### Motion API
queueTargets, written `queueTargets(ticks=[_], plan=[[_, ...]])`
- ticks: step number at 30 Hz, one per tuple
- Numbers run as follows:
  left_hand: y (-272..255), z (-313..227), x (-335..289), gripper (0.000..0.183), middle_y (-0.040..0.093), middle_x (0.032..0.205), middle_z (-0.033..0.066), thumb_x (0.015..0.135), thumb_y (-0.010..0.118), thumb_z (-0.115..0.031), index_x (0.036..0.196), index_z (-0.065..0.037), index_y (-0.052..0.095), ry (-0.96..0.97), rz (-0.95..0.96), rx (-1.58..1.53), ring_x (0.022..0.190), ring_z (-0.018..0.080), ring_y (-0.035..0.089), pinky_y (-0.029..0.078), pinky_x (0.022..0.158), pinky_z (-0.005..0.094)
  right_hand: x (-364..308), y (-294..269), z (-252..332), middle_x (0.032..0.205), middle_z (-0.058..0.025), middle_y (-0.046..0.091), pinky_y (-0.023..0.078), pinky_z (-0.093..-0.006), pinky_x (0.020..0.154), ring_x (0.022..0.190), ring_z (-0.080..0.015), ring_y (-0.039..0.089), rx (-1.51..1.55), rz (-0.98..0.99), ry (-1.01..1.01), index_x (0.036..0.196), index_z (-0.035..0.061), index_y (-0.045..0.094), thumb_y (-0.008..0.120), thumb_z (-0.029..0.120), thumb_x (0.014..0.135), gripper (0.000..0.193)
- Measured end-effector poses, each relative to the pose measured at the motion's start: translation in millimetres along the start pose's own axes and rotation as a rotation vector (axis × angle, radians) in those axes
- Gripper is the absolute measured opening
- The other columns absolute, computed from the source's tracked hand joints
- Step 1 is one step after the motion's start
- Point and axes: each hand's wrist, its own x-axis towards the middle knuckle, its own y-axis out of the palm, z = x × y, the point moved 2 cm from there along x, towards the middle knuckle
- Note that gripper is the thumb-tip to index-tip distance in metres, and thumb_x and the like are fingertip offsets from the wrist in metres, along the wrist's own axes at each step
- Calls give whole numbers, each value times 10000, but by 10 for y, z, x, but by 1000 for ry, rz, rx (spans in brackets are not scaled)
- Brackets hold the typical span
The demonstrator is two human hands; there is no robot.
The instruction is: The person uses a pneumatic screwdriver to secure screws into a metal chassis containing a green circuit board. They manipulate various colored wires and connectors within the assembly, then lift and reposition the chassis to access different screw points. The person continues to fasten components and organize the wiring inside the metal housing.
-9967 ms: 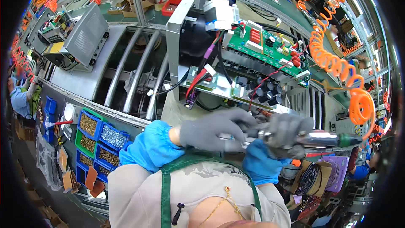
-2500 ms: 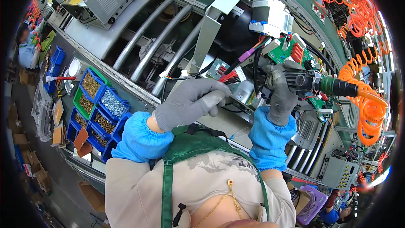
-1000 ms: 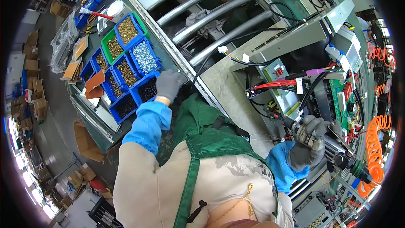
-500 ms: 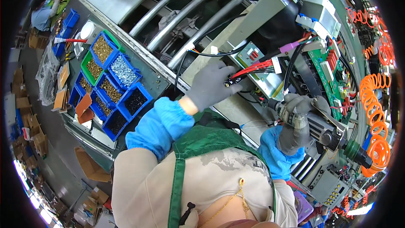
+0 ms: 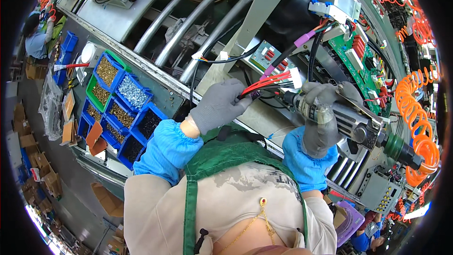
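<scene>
My left hand [image 5: 221, 106], in a grey glove, is closed with thumb and fingers pinching the near end of a red-and-black wire harness [image 5: 269, 83]. The harness runs right to a white connector [image 5: 296, 78], beside a small circuit board [image 5: 268, 57]. A grey powered screwdriver [image 5: 356, 127] with a green hose end lies in my right hand [image 5: 321, 120], whose gloved fingers wrap round its front. The tool's tip points left, just below the harness. A metal chassis [image 5: 250, 21] with a green circuit board [image 5: 351, 61] stands beyond both hands.
On the left, blue and green bins [image 5: 134, 89] hold screws and small fasteners. Metal rollers [image 5: 191, 26] span the far conveyor. An orange coiled hose [image 5: 413, 113] hangs at the right, above a grey control box [image 5: 381, 191]. Another person [image 5: 37, 35] is at the far left.
The view has shifted a little. My left hand has drawn nearer to me with the harness end, its spread fingers now pinched together. My right hand still grips the screwdriver.
</scene>
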Motion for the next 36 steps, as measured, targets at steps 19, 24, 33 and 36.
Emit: queueTargets(ticks=[19, 24, 33, 36], plan=[[-7, 4, 6, 171, 566, 750, 143, 794, 633, -179, 839, -15, 613, 7, 40, -6, 658, 282, 593, 457, 592, 365, 1, 138, -52, 720, -106, 584, 521, -454, 771, 663, -199, 590, -54, 75, 114, 1170, 2, 412, 647, -30, 752, 481], [3, 9, 10, 178, 570, 758, 146, 800, 630, -183, 849, -13, 613, 2, 44, -31, 667, 292, 587, 458, 600, 371, 42, 113, -27, 725, -96, 584, 517, -461, 772, 659, -201, 590, -16, 89, 38, 1175, 5, 413, 672, -1, 750, 498], [42, 28, 7, 200, 539, 766, 144, 813, 604, -216, 784, -21, 570, 31, 41, -67, 728, 326, 558, 448, 637, 412, 27, 162, -3, 751, -106, 599, 516, -459, 798, 716, -213, 609, -8, 117, 85, 1179, 23, 415, 679, -21, 743, 512], [40, 25, 4, 199, 535, 761, 146, 811, 604, -214, 781, -21, 569, 15, 43, -81, 726, 326, 555, 446, 635, 412, -21, 236, -56, 709, -64, 579, 521, -443, 743, 586, -183, 579, -127, 59, 57, 1191, 28, 490, 669, 74, 779, 451]])
